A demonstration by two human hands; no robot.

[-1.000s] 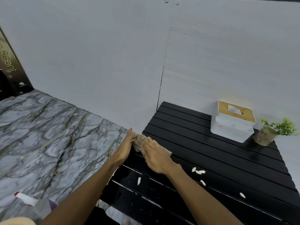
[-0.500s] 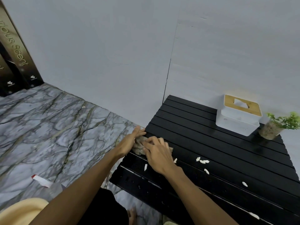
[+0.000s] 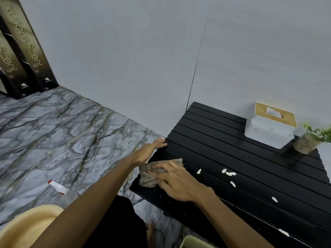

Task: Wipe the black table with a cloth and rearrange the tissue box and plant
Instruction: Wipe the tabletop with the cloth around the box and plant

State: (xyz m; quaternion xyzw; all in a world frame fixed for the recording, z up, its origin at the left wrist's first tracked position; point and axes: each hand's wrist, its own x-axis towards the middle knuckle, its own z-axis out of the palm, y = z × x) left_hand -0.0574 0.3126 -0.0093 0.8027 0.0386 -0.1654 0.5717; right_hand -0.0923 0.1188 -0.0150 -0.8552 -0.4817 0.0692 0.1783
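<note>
Head view: cloth (image 3: 148, 178) lies pressed beneath right hand (image 3: 176, 183), its grip flat, released.

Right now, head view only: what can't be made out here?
Cloth: much of it is hidden under the right hand in the head view.
Plant: leaves cut off by the right edge.
Black table: its near right end runs out of frame.
Red-and-white item on the floor: blurred, cannot be identified.
Beige basin: cut off at the bottom-left corner.
</note>
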